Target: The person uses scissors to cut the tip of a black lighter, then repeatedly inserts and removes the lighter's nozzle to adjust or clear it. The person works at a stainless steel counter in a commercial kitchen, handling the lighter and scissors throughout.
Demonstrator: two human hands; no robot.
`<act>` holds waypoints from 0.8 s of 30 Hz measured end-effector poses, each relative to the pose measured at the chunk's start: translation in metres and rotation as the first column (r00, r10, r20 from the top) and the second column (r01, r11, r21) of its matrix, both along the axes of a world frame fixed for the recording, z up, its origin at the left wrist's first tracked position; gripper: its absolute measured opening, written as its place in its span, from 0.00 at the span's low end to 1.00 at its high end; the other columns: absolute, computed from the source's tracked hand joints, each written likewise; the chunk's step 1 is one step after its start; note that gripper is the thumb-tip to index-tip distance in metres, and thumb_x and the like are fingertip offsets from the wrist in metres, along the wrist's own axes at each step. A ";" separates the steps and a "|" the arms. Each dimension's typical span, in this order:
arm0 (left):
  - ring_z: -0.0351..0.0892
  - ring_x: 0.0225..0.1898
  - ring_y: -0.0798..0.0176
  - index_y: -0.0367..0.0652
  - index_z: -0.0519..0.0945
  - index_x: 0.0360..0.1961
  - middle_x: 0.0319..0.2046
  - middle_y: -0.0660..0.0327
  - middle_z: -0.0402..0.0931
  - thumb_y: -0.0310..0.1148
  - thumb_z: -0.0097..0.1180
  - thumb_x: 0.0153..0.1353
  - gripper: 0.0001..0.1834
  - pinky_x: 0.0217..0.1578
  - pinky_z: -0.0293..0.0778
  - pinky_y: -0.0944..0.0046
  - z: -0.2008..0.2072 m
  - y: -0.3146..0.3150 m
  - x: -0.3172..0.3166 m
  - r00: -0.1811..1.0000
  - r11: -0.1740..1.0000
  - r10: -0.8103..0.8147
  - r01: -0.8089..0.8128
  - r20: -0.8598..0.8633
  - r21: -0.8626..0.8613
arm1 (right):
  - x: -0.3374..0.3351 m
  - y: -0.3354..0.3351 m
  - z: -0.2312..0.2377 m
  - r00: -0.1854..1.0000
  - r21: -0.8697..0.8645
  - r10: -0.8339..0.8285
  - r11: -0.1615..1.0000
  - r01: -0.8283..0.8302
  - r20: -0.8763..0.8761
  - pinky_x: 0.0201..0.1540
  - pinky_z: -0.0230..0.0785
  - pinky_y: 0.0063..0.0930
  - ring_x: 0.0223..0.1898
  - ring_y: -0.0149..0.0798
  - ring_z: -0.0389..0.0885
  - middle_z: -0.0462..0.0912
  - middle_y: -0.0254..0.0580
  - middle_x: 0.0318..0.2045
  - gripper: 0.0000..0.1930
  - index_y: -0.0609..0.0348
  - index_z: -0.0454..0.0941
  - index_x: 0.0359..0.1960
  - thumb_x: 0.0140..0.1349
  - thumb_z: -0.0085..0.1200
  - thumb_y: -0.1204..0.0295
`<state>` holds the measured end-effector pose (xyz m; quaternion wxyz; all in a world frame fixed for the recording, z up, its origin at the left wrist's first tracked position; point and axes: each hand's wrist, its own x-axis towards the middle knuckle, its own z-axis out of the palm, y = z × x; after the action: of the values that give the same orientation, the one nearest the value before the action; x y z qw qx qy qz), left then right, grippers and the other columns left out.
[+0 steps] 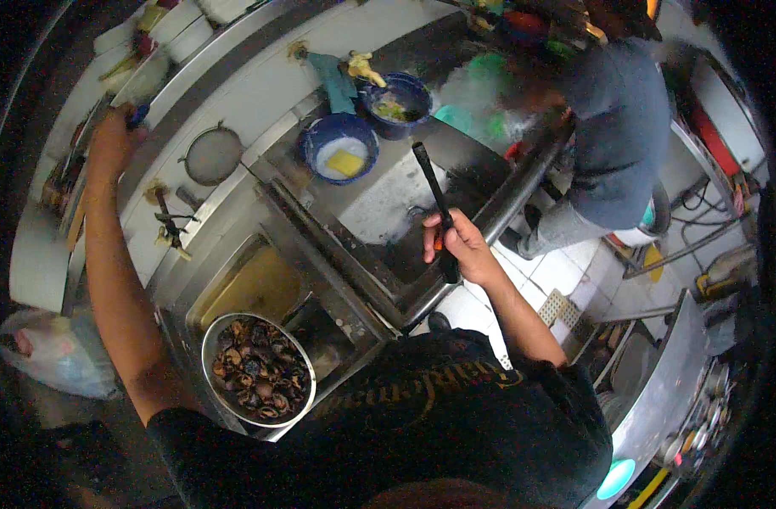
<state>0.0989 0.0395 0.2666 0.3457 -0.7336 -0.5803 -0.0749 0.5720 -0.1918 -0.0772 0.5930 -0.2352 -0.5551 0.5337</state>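
My left hand (114, 136) is stretched up to the shelf at the upper left, against a small blue object (137, 116). Its fingers are blurred and partly hidden, so I cannot tell whether they grip it. In front of me, my right hand (457, 246) is closed round a long black-handled tool (428, 174), which points up and away over the sink edge. A bit of orange shows at the fingers. Below the wrist hangs a pale, blade-like strip with small dots (500, 343); whether it belongs to the tool is unclear.
A metal bowl of dark shells (260, 369) stands on the left basin. By the far sink are a blue bowl with a yellow sponge (341, 151) and a blue bucket of scraps (396, 106). Another person (621, 127) works at the right. A strainer (213, 156) hangs on the wall.
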 end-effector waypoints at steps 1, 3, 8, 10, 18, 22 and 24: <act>0.79 0.51 0.40 0.44 0.78 0.57 0.52 0.46 0.78 0.34 0.63 0.58 0.24 0.52 0.74 0.47 0.000 -0.007 -0.003 1.000 0.997 0.008 -0.009 0.012 0.073 | 0.002 -0.001 0.002 1.000 0.011 -0.025 1.000 0.025 0.018 0.43 0.70 0.27 0.34 0.31 0.79 0.78 0.37 0.36 0.21 0.58 0.70 0.57 0.75 0.44 0.55; 0.79 0.51 0.40 0.44 0.78 0.55 0.50 0.46 0.78 0.31 0.61 0.59 0.22 0.49 0.75 0.47 -0.002 -0.058 0.040 0.999 0.983 0.054 -0.053 -0.002 0.175 | 0.002 -0.009 0.000 0.998 -0.030 -0.056 0.998 0.056 0.020 0.45 0.70 0.26 0.36 0.31 0.80 0.78 0.37 0.37 0.21 0.59 0.71 0.56 0.75 0.44 0.55; 0.84 0.42 0.57 0.39 0.79 0.48 0.39 0.54 0.82 0.25 0.67 0.57 0.16 0.42 0.78 0.60 -0.033 -0.189 0.143 0.874 0.888 -0.404 0.303 0.271 0.345 | 0.015 -0.021 0.000 0.987 -0.223 -0.154 0.962 0.159 0.037 0.36 0.73 0.26 0.34 0.31 0.78 0.76 0.38 0.34 0.15 0.58 0.70 0.50 0.75 0.46 0.59; 0.79 0.39 0.71 0.39 0.81 0.44 0.40 0.63 0.83 0.26 0.70 0.57 0.14 0.41 0.76 0.69 -0.066 -0.207 0.159 0.260 0.815 -0.439 0.519 0.860 0.259 | 0.002 -0.026 0.009 0.989 -0.267 -0.143 0.955 0.129 -0.035 0.30 0.71 0.23 0.29 0.30 0.78 0.75 0.39 0.34 0.08 0.57 0.68 0.44 0.72 0.51 0.68; 0.69 0.25 0.77 0.45 0.78 0.41 0.33 0.62 0.82 0.36 0.58 0.69 0.07 0.23 0.64 0.75 -0.230 -0.187 0.250 -0.547 0.872 0.085 0.445 0.833 0.204 | -0.067 -0.032 0.030 0.962 -0.294 -0.257 0.930 0.219 -0.096 0.28 0.73 0.21 0.28 0.25 0.76 0.76 0.39 0.41 0.12 0.59 0.68 0.40 0.63 0.63 0.77; 0.72 0.28 0.76 0.42 0.77 0.43 0.35 0.63 0.81 0.35 0.56 0.71 0.08 0.23 0.63 0.75 -0.306 -0.178 0.296 -0.499 0.890 0.114 0.436 0.859 0.136 | -0.058 -0.027 0.020 0.803 -0.356 -0.596 0.746 0.563 0.021 0.26 0.74 0.21 0.25 0.25 0.75 0.71 0.31 0.30 0.13 0.59 0.69 0.38 0.61 0.64 0.77; 0.74 0.30 0.76 0.41 0.77 0.44 0.35 0.63 0.81 0.34 0.56 0.71 0.08 0.25 0.64 0.75 -0.315 -0.177 0.307 -0.442 0.854 0.184 0.514 0.878 0.079 | -0.026 -0.036 0.029 0.756 -0.357 -0.629 0.674 0.647 0.182 0.24 0.73 0.21 0.24 0.25 0.74 0.71 0.30 0.30 0.12 0.61 0.72 0.40 0.61 0.64 0.76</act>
<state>0.4064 -0.1376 -0.0480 -0.4817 -0.4645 -0.4600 -0.5836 0.5461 -0.2280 -0.0486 0.6683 -0.5412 -0.3301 0.3892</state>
